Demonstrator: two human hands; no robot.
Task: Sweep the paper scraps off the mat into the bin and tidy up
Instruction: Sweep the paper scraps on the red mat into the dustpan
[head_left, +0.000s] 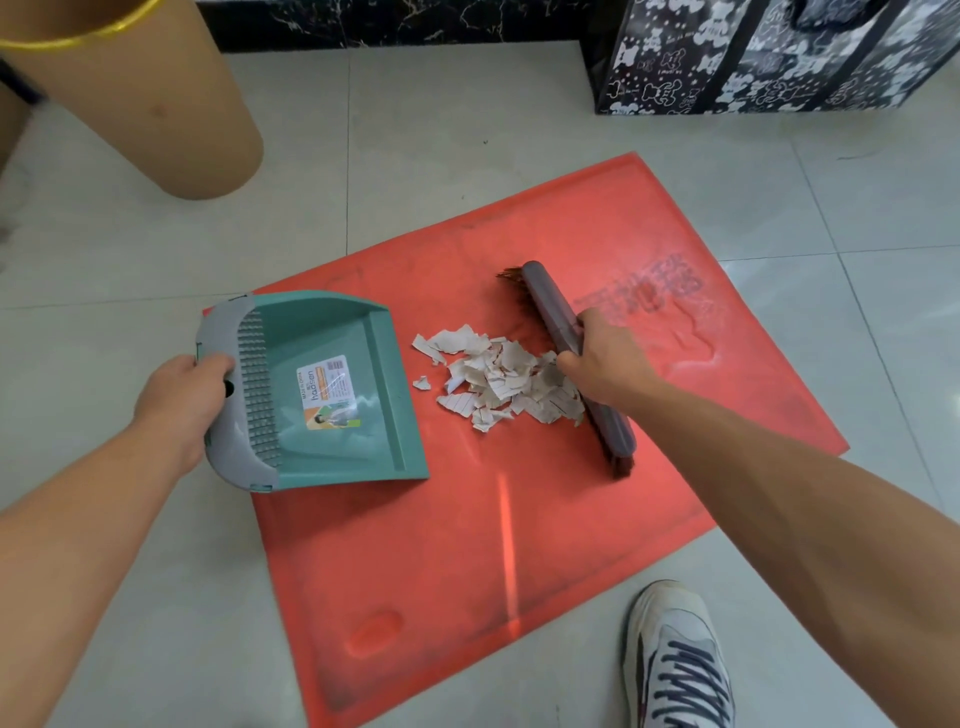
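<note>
1. Plainly, the gathering step was in hand. The right grip (605, 364) was curled round the grey back of the brush (550, 306) near its middle, with the bristles down on the red mat (467, 545).
2. The paper scraps (504, 384) lay in one loose heap just to the left of the right grip, with the heap's near side touching the bristles. A small piece or two sat a little apart on the heap's far side, toward the other hand.
3. The left grip (182, 400) was wrapped round the grey handle end of the dustpan (332, 384), with the thumb over the top. The pan's open lip faced the right grip and rested on the mat, near the heap but not touching it. Nothing lay in the pan except its label.
4. By my judgement the task was at an early stage, since no scrap had yet reached the pan.
5. The next move seemed to call for a short push of the brush toward the left grip. That grip would need to press the lip flat on the mat so that thin paper rode up rather than slid under.
6. What I took to be the bin (197, 119), a tan cylinder, stood on the floor well beyond the left grip. The loaded pan would have to be carried there level, and the tidying would come after.
</note>
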